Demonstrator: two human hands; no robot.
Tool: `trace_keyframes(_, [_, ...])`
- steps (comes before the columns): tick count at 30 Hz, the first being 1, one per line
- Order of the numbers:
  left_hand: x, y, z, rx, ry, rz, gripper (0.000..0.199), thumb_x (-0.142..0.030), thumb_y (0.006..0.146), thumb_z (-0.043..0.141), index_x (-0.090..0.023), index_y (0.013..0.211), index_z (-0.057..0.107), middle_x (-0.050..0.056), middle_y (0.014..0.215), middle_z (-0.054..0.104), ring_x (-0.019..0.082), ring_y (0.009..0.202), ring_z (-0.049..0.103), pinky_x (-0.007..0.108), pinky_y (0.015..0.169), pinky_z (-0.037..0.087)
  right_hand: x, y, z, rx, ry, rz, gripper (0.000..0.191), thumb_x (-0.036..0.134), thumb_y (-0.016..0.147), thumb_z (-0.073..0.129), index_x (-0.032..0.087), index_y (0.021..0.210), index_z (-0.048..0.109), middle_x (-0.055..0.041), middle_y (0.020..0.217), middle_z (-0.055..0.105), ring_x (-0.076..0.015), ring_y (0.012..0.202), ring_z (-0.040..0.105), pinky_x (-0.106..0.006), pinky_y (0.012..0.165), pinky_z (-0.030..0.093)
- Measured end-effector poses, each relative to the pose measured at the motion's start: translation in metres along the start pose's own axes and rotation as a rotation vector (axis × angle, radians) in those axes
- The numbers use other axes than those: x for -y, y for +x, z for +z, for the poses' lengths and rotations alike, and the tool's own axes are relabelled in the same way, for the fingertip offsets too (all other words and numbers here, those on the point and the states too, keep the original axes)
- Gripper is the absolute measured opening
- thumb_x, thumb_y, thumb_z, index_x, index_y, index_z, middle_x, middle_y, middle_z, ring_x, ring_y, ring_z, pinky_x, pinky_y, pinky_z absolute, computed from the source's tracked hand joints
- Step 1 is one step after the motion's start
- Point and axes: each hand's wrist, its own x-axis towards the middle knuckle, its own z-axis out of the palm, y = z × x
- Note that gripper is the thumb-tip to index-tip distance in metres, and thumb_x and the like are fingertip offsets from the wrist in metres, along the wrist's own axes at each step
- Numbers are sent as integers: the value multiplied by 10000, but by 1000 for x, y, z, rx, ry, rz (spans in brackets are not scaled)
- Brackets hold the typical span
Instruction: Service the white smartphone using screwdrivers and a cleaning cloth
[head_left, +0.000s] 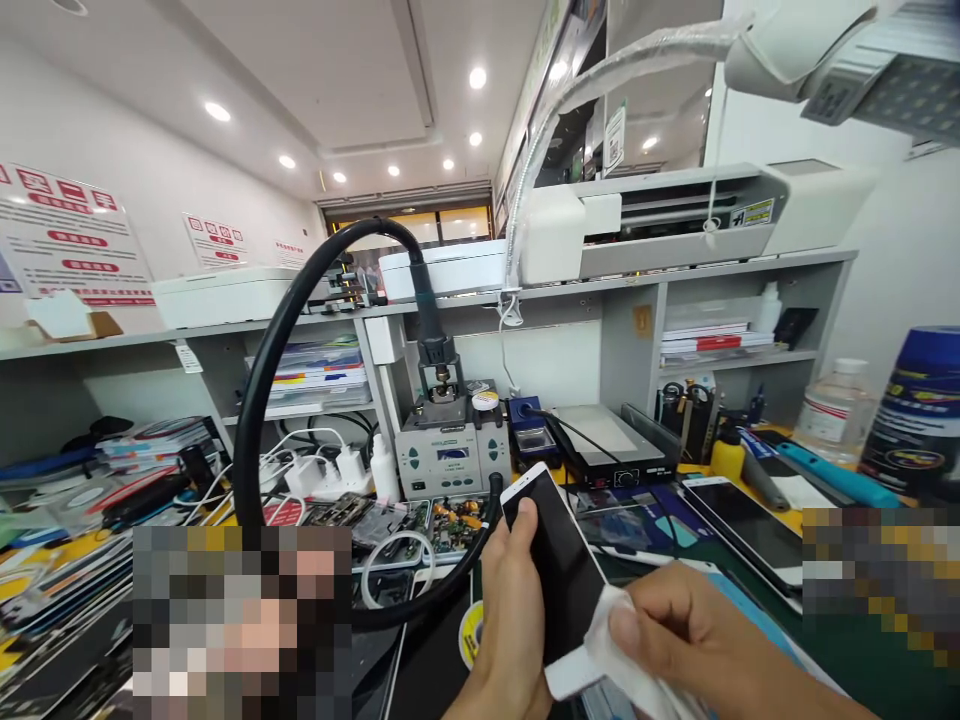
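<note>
Head view: left hand (510, 610) grips dark-screened white phone (566, 565), tilted; right hand (679, 630) pinches white tissue (602, 638) at its lower right edge. Second phone (742, 527) lies farther right.

I hold the phone (564, 565) in my left hand (514, 610), in front of the hot-air station (454, 462); my right hand (679, 635) holds the cloth (609, 645) against its lower end. The hot-air station stands toward the desk's (696, 470) rear edge, before the shelf unit (559, 345). Toward the desk's right rear corner, a bottle (832, 412) stands left of a can (916, 415).
</note>
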Motion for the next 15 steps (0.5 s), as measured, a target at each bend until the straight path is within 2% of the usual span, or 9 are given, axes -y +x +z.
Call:
trace_keyframes(3, [-3, -8, 5, 28, 195, 121, 379, -463, 918, 612, -156, 1130, 675, 78, 1074, 753, 236, 992, 685, 313, 882, 505, -3, 5, -9, -60, 41, 14, 650, 737, 844, 595, 197, 535, 409, 78, 454, 298, -61, 425, 204, -235, 414, 160])
trace_keyframes(5, [0, -10, 5, 89, 316, 222, 414, -499, 924, 589, -147, 1119, 683, 89, 1126, 741, 253, 1055, 658, 329, 943, 476, -2, 9, -15, -105, 12, 0, 660, 720, 804, 664, 206, 545, 341, 87, 516, 231, -67, 490, 155, -250, 450, 126])
trace_keyframes(7, [6, -10, 5, 155, 376, 262, 466, -534, 909, 592, -142, 1147, 677, 109, 1193, 723, 286, 1134, 628, 358, 999, 450, 0, 13, -21, -188, -24, -27, 655, 685, 848, 644, 210, 563, 293, 85, 553, 200, -73, 515, 142, -262, 471, 122])
trace_keyframes(9, [14, -11, 4, 173, 419, 272, 514, -562, 891, 604, -148, 1189, 662, 121, 1268, 693, 314, 1217, 587, 376, 1040, 429, 2, 16, -25, -293, -55, -51, 598, 659, 919, 564, 208, 602, 332, 80, 576, 224, -82, 527, 167, -261, 481, 146])
trace_keyframes(12, [25, -14, 1, 77, 539, 279, 573, -585, 879, 607, -170, 1273, 622, 124, 1390, 617, 326, 1344, 489, 383, 1118, 359, 5, 17, -26, -395, -90, -101, 490, 630, 965, 499, 189, 752, 499, 56, 663, 376, -106, 590, 307, -240, 529, 265])
trace_keyframes(15, [28, -19, -2, 11, 689, 332, 604, -585, 889, 583, -189, 1345, 584, 136, 1351, 632, 329, 1305, 520, 389, 1097, 383, 10, 12, -26, -419, -138, -176, 433, 588, 962, 541, 187, 797, 529, 49, 714, 408, -118, 640, 347, -236, 562, 309])
